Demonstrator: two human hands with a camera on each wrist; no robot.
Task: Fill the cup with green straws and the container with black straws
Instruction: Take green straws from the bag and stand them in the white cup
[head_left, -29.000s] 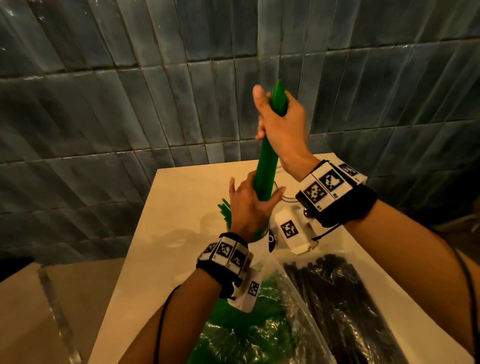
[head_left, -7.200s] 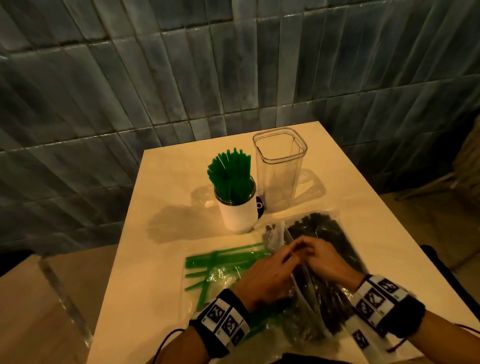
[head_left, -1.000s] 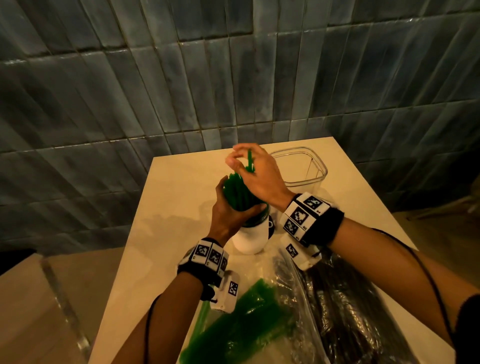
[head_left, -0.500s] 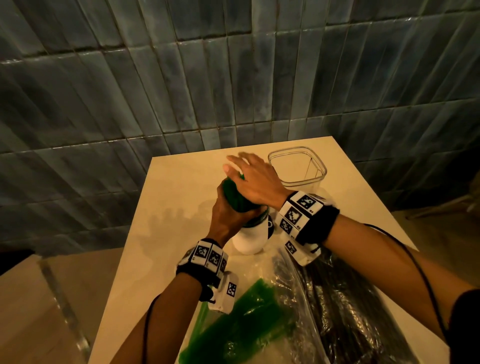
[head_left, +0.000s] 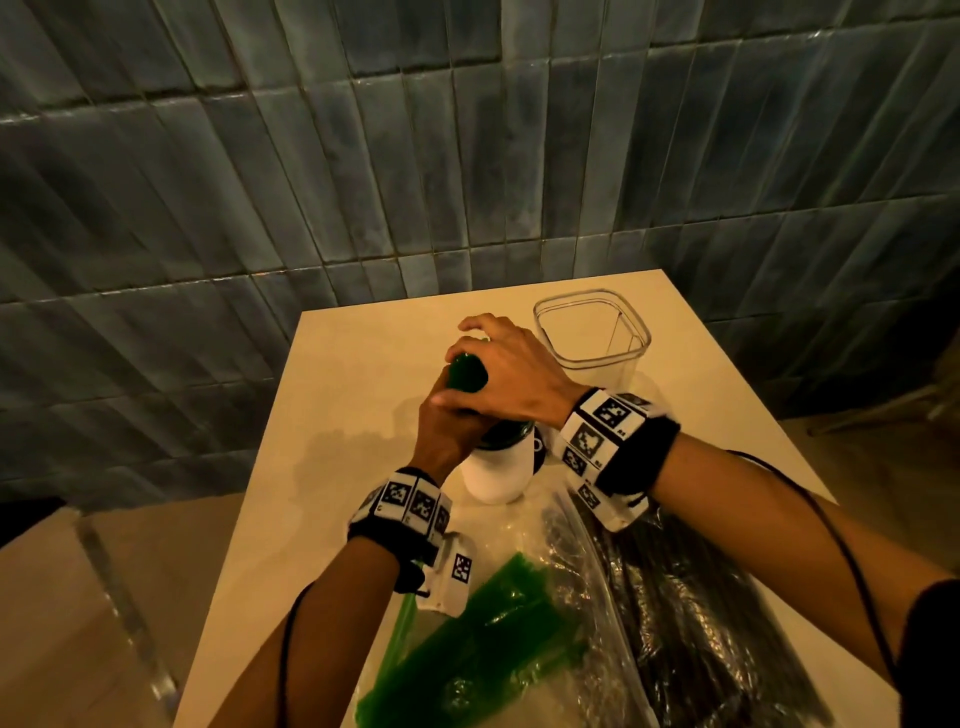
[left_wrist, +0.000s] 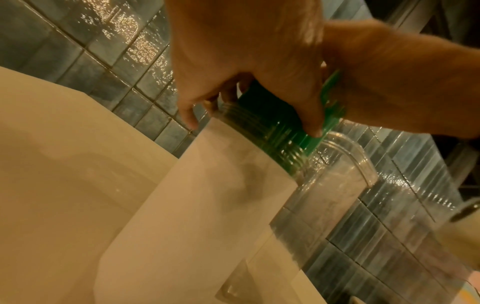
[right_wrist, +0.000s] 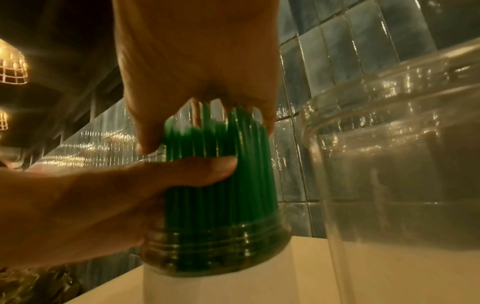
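— Straws (head_left: 466, 375) first: where are the green ones?

— Standing upright as a bundle in the cup (head_left: 497, 473), which sits on the table (head_left: 353, 395) near its middle. The cup has a white body and a clear threaded neck; the bundle rises well above it.

— And the hands?

— The left hand (head_left: 449, 431) wraps the bundle just above the neck — in the right wrist view its thumb lies curled across the front of the straws. The right hand (head_left: 511, 374) sits on top of the bundle, palm on the straw tips, fingers (right_wrist: 145, 133) bent down over the sides and touching them.

— Is the right one gripping?

— It cups the tops; how hard it squeezes I cannot tell.

— The container (head_left: 592, 332)?

— Clear, square-mouthed, upright just beside the cup, toward the tiled wall (head_left: 467, 130). No straws show inside it.

— Anything nearer the person?

— Two clear bags lie flat on the table side by side: one with loose green straws (head_left: 498, 639) on the left, one with black straws (head_left: 691, 613) on the right. Both wrists wear bands with black-and-white markers.
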